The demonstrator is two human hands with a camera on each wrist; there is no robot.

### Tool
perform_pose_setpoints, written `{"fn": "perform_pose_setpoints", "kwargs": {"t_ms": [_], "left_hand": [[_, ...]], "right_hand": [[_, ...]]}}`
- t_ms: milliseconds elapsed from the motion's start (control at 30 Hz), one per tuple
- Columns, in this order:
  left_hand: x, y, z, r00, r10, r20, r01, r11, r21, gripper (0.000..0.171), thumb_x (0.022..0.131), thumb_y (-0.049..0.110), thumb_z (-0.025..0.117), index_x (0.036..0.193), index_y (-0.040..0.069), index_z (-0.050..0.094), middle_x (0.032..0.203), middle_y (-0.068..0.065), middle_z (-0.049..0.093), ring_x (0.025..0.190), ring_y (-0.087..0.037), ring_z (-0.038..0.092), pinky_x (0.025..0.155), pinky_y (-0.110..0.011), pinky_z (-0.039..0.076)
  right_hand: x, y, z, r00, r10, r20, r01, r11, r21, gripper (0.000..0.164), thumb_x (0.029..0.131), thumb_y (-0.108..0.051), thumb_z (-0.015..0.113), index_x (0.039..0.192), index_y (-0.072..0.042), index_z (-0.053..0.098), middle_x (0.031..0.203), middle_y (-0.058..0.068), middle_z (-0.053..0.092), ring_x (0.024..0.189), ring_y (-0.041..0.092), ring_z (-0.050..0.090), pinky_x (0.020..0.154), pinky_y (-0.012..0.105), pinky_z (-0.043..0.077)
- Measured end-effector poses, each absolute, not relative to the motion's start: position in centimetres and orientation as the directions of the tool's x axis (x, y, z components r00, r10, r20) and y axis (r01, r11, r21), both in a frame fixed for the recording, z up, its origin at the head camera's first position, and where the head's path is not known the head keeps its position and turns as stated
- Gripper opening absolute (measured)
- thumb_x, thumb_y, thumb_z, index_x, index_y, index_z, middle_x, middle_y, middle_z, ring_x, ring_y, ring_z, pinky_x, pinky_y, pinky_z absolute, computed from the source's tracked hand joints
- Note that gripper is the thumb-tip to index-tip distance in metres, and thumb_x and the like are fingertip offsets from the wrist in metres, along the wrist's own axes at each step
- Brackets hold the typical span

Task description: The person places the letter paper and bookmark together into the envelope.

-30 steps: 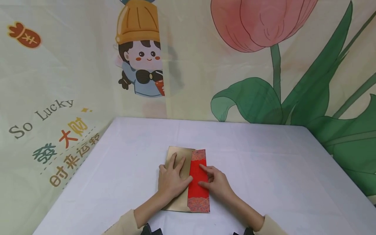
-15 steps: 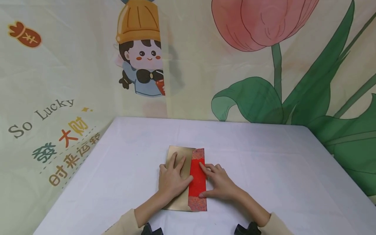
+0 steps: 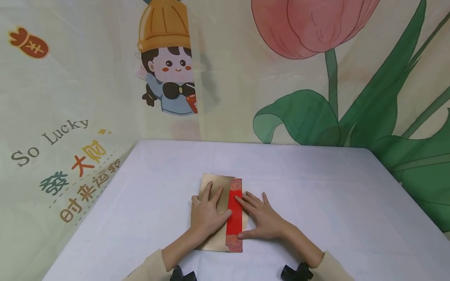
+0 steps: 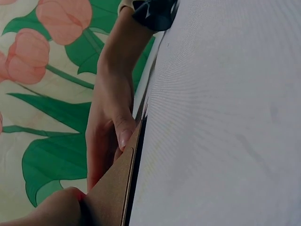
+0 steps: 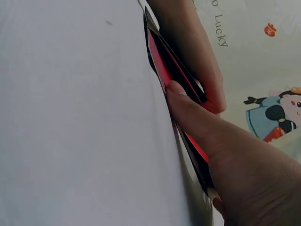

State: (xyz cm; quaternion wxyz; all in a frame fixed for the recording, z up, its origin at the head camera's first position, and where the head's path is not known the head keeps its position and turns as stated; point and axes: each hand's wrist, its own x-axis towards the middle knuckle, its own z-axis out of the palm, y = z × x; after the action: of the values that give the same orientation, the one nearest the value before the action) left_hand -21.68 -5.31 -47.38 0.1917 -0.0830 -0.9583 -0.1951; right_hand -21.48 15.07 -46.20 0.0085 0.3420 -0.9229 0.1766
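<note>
A flat gold card lies on the white table in the head view. My left hand rests on its face with fingers spread. Beside the gold face runs a red paper strip with patterned ends, its left edge at or beneath the gold layer. A thin band of gold shows on the strip's right side. My right hand, fingers extended, touches the strip with index fingertip and thumb tip. In the right wrist view, the red piece sits between dark layers, and my right thumb is on it.
A white cloth covers the table. Behind it hangs a printed backdrop with a cartoon figure, lettering and a tulip. Black devices sit at both wrists.
The red strip's right edge has moved left, so less red shows and gold appears beside it. My right hand's thumb and index have spread farther apart. The left hand stays in place.
</note>
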Motion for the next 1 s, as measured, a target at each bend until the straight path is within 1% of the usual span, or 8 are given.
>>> {"fn": "perform_pose_setpoints", "kwargs": {"t_ms": [100,200,333,533,633,800,900,1000], "left_hand": [[-21.8,-5.2,-47.3,-0.915,0.083,0.395,0.229,0.913,0.338,0.067,0.067,0.049,0.058,0.129,0.023,0.05,0.141,-0.008,0.034,0.089,-0.034,0.042,0.068,-0.035,0.025],[-21.8,-5.2,-47.3,-0.913,0.083,0.399,0.23,0.914,0.335,0.068,0.067,0.049,0.058,0.129,0.023,0.05,0.141,-0.009,0.034,0.089,-0.034,0.042,0.068,-0.035,0.025],[-21.8,-5.1,-47.3,-0.915,0.091,0.394,0.233,0.915,0.33,0.068,0.067,0.05,0.057,0.129,0.023,0.05,0.14,-0.009,0.034,0.089,-0.034,0.042,0.068,-0.035,0.025],[-21.7,-5.2,-47.3,-0.92,0.079,0.384,0.216,0.92,0.328,0.069,0.066,0.049,0.058,0.129,0.025,0.05,0.141,-0.007,0.033,0.08,-0.031,0.04,0.066,-0.034,0.026],[-21.7,-5.3,-47.3,-0.92,0.079,0.385,0.215,0.921,0.325,0.069,0.065,0.05,0.058,0.129,0.025,0.05,0.141,-0.007,0.033,0.081,-0.031,0.04,0.067,-0.034,0.026],[-21.6,-5.4,-47.3,-0.918,0.075,0.39,0.214,0.92,0.327,0.069,0.065,0.05,0.058,0.129,0.025,0.05,0.141,-0.007,0.033,0.079,-0.032,0.04,0.067,-0.034,0.026],[-21.6,-5.4,-47.3,-0.916,0.077,0.393,0.219,0.919,0.329,0.069,0.065,0.05,0.058,0.129,0.025,0.05,0.141,-0.008,0.034,0.082,-0.032,0.041,0.067,-0.034,0.025],[-21.6,-5.5,-47.3,-0.916,0.083,0.393,0.225,0.917,0.331,0.069,0.065,0.05,0.058,0.129,0.024,0.051,0.141,-0.008,0.034,0.082,-0.032,0.041,0.067,-0.034,0.024]], "right_hand": [[-21.5,14.5,-46.2,-0.755,-0.64,0.142,-0.648,0.696,-0.308,0.098,0.066,-0.074,0.051,0.144,-0.023,0.02,0.146,0.002,0.026,0.136,0.024,0.014,0.098,0.064,0.002],[-21.6,14.2,-46.3,-0.759,-0.638,0.131,-0.644,0.703,-0.302,0.098,0.066,-0.075,0.048,0.144,-0.025,0.018,0.147,0.0,0.025,0.137,0.022,0.012,0.099,0.063,0.002],[-21.6,14.4,-46.2,-0.762,-0.636,0.125,-0.636,0.698,-0.328,0.098,0.065,-0.074,0.052,0.144,-0.025,0.02,0.146,0.0,0.026,0.137,0.021,0.012,0.1,0.062,0.001],[-22.0,13.8,-46.2,-0.721,-0.677,0.149,-0.683,0.659,-0.315,0.097,0.067,-0.072,0.052,0.144,-0.022,0.021,0.146,0.002,0.026,0.136,0.024,0.015,0.099,0.064,0.005],[-21.9,13.8,-45.9,-0.738,-0.657,0.154,-0.666,0.674,-0.319,0.097,0.066,-0.071,0.054,0.143,-0.021,0.023,0.146,0.002,0.026,0.136,0.024,0.016,0.1,0.062,0.005],[-21.5,14.2,-45.5,-0.772,-0.621,0.137,-0.623,0.696,-0.357,0.092,0.069,-0.061,0.06,0.141,-0.012,0.03,0.146,0.006,0.025,0.136,0.024,0.013,0.102,0.059,0.005],[-21.2,14.2,-45.6,-0.766,-0.631,0.127,-0.627,0.687,-0.367,0.089,0.071,-0.054,0.061,0.139,-0.006,0.031,0.147,0.01,0.021,0.137,0.027,0.01,0.101,0.06,0.005],[-21.0,13.7,-45.7,-0.762,-0.633,0.134,-0.632,0.685,-0.362,0.089,0.071,-0.053,0.06,0.14,-0.005,0.03,0.147,0.012,0.02,0.136,0.03,0.01,0.1,0.061,0.006]]}}
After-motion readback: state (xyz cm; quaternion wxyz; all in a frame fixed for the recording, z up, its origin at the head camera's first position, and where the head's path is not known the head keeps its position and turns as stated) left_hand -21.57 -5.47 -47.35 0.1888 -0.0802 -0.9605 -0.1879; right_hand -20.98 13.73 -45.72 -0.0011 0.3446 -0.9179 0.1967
